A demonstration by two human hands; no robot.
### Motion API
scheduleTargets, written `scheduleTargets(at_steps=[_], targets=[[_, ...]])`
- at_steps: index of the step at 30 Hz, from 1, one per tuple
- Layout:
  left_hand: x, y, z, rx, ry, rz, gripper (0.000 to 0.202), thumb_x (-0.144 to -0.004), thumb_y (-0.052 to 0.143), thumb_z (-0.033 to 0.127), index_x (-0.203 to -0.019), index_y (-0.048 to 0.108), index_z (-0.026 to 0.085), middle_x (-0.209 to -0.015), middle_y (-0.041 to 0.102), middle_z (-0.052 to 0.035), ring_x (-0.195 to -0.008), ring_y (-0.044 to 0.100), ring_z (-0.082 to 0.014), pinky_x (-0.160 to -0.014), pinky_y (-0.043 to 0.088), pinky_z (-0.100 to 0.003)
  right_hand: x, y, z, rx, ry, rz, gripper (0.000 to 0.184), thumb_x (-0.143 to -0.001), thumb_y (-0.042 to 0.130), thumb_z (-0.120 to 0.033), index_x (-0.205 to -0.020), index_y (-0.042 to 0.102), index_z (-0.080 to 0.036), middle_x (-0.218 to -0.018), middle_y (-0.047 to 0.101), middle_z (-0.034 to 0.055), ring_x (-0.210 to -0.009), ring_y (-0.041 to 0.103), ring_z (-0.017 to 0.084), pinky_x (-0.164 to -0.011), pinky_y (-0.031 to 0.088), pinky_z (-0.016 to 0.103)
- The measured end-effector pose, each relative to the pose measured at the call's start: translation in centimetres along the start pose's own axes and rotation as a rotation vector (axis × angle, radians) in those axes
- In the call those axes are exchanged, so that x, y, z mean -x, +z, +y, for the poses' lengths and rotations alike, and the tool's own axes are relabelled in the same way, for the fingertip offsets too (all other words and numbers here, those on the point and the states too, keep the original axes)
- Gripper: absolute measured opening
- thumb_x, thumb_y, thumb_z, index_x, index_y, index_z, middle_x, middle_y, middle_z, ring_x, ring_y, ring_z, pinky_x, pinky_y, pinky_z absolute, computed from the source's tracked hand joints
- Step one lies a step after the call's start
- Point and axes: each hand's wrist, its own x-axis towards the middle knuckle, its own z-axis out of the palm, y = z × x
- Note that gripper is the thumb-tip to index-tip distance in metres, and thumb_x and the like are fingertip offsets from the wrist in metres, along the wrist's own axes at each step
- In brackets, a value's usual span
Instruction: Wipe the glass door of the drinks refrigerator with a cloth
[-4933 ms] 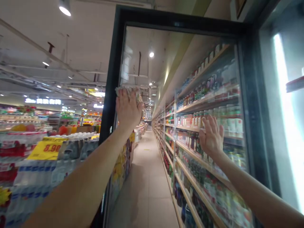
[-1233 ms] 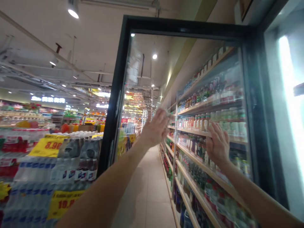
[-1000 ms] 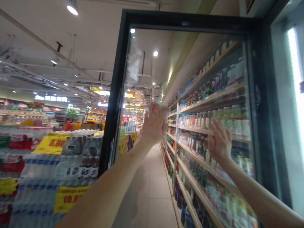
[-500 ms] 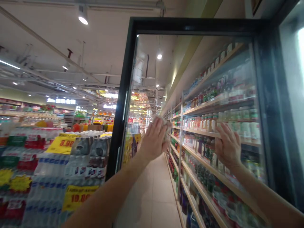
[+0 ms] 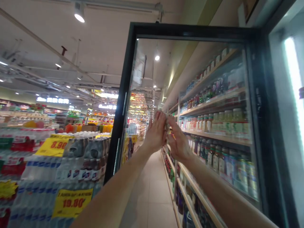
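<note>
Up against the glass door [image 5: 209, 79] in its black frame, my two hands have come together near the middle of the pane. My left hand [image 5: 155, 133] presses a pale, crumpled cloth [image 5: 167, 126], its fingers pointing up and close together. Just to its right, my right hand [image 5: 179, 141] has its fingers bent at the cloth's right edge, gripping it as far as I can see. Only a narrow strip of the cloth shows between the hands; the rest is hidden.
The door stands open, with a lit cabinet [image 5: 289, 95] at the far right. Through the glass, shelves of bottles [image 5: 216, 122] line a tiled aisle [image 5: 154, 190]. Stacked packs of bottled drinks [image 5: 40, 177] with yellow price signs [image 5: 72, 202] stand on the left.
My right hand has moved left across the pane, from apart to meeting my left hand at the cloth. My left hand stays nearly in place. The view has shifted slightly.
</note>
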Motion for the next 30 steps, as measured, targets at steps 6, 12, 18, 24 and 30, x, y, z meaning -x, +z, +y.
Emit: scheduleTargets(at_steps=[6,12,18,24,30], targets=[[5.8,-3.1,-6.4,-0.089,-0.051,0.101,0.066,-0.091,0.034,0.043,-0.145,0.006,0.018,-0.149,0.024,-0.0152,-0.139,0.019,-0.0253,-0.111,0.021,-0.046,-1.8,5.7,-2.7,0.249,0.148,-0.205,0.049,-0.090,0.038,-0.040,-0.135,0.038,-0.021,-0.142,0.039,0.0112,-0.133,0.031,0.027,-0.109,0.016,0.058],[7.1,-2.5,-5.6,-0.250,-0.078,0.155,0.055,-0.092,0.029,0.036,-0.143,0.021,0.016,-0.145,0.033,-0.0142,-0.137,0.024,-0.0236,-0.111,0.020,-0.044,-0.9,3.8,0.7,0.514,0.065,-0.154,0.048,-0.086,0.045,-0.044,-0.130,0.044,-0.026,-0.143,0.038,0.0073,-0.132,0.031,0.026,-0.108,0.017,0.055],[6.1,-0.9,-2.9,-0.295,-0.266,0.181,0.060,-0.092,0.028,0.042,-0.142,0.023,0.009,-0.147,0.024,-0.0197,-0.139,0.015,-0.0290,-0.110,0.016,-0.053,2.9,-11.8,12.3,0.670,0.429,0.150,0.052,-0.087,0.029,-0.029,-0.135,0.036,-0.011,-0.130,0.047,0.0233,-0.122,0.041,0.035,-0.096,0.024,0.065],[5.7,-0.5,-1.9,-0.290,-0.299,0.205,0.064,-0.091,0.026,0.046,-0.142,0.022,0.007,-0.147,0.023,-0.0222,-0.139,0.014,-0.0315,-0.108,0.016,-0.056,3.2,-6.1,7.3,0.650,0.339,0.034,0.051,-0.083,0.036,-0.027,-0.133,0.042,-0.018,-0.136,0.045,0.0126,-0.128,0.037,0.028,-0.102,0.032,0.049],[5.8,-0.8,-2.0,-0.294,-0.298,0.223,0.064,-0.091,0.028,0.046,-0.139,0.029,0.005,-0.145,0.028,-0.0230,-0.138,0.019,-0.0317,-0.109,0.016,-0.054,4.3,-3.2,5.7,0.600,0.133,-0.138,0.050,-0.084,0.042,-0.033,-0.132,0.041,-0.021,-0.139,0.042,0.0111,-0.133,0.031,0.026,-0.107,0.018,0.055]])
